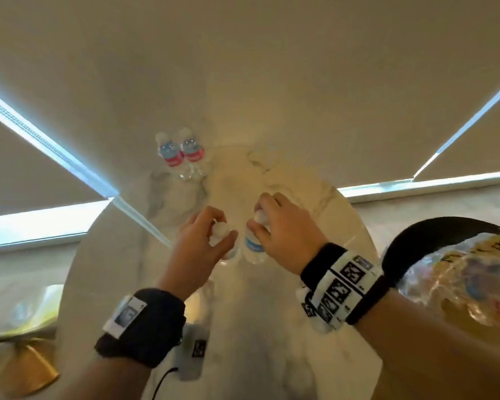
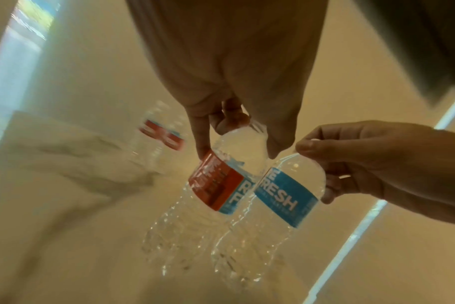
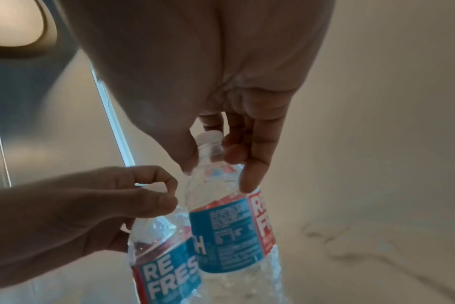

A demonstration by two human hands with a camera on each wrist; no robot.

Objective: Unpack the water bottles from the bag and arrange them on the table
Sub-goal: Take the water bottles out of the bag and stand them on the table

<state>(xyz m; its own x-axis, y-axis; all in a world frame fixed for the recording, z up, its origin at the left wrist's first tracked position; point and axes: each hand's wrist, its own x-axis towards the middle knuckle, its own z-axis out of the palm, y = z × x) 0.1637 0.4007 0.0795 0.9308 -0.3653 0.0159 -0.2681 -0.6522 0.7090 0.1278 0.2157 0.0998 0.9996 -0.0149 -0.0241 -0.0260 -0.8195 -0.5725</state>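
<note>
Two clear water bottles with red and blue labels are held upright side by side over the middle of the round marble table [image 1: 274,327]. My left hand [image 1: 220,230] grips the left bottle [image 2: 221,185] by its neck from above. My right hand [image 1: 261,217] pinches the neck of the right bottle [image 3: 234,232] under its white cap. The two bottles nearly touch; I cannot tell whether their bases rest on the table. Two more bottles [image 1: 168,153] [image 1: 193,150] stand together at the table's far left. The clear plastic bag [image 1: 459,284] lies at the right.
A black curved piece [image 1: 430,235] rises beside the bag at the table's right edge. A small white device with a marker and a black cable [image 1: 195,353] lies near me. Beige roller blinds [image 1: 243,67] hang behind the table. A gold base [image 1: 26,368] shows low at left.
</note>
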